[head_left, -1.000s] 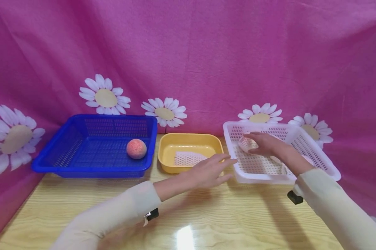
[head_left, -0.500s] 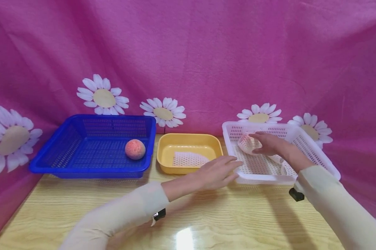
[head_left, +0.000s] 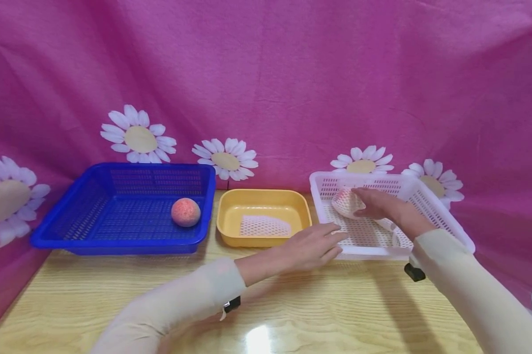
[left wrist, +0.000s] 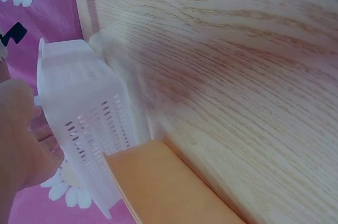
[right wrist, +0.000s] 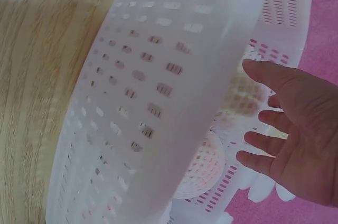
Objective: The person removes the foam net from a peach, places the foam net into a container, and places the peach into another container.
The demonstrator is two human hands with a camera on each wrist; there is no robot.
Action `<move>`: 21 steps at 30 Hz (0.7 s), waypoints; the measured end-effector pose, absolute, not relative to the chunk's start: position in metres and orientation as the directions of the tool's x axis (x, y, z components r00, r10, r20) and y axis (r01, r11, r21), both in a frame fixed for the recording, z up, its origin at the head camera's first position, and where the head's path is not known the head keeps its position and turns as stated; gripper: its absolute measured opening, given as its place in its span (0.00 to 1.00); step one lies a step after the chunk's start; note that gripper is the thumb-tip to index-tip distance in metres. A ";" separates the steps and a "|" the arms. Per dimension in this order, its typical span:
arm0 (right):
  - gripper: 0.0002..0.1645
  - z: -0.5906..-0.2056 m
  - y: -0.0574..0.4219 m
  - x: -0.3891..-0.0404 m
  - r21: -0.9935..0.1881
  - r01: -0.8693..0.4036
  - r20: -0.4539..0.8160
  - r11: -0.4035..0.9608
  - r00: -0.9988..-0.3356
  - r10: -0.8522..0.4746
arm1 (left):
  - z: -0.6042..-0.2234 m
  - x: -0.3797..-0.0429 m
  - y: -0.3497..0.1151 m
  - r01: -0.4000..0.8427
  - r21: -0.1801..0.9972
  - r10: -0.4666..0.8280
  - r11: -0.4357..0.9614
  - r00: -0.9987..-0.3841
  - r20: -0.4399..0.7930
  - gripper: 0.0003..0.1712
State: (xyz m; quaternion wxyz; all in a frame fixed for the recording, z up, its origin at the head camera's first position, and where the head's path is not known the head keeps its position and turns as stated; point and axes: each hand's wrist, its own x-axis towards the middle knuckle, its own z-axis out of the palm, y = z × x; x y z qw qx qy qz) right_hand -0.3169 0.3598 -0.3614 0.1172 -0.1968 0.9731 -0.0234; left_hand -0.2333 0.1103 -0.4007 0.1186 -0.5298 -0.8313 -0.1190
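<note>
Blue basket (head_left: 115,242) holds one bare peach (head_left: 186,212), yellow tray (head_left: 257,242) one foam net (head_left: 265,226); we judge netted fruit (head_left: 344,204) remains, our right hand (head_left: 376,203) spread beside it, left hand (head_left: 312,247) spread too.

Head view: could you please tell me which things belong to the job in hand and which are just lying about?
Apparently part of the job:
white basket
netted fruit inside it
yellow tray
loose net
blue basket
bare pinkish fruit

Seemingly just around:
wooden table
flowered cloth
black wrist devices
</note>
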 end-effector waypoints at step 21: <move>0.29 -0.368 0.348 -0.313 -0.011 -0.436 -0.025 0.900 -0.900 -0.436 | -0.404 -0.238 0.120 0.906 -0.062 0.877 0.418 -0.385 0.288 0.23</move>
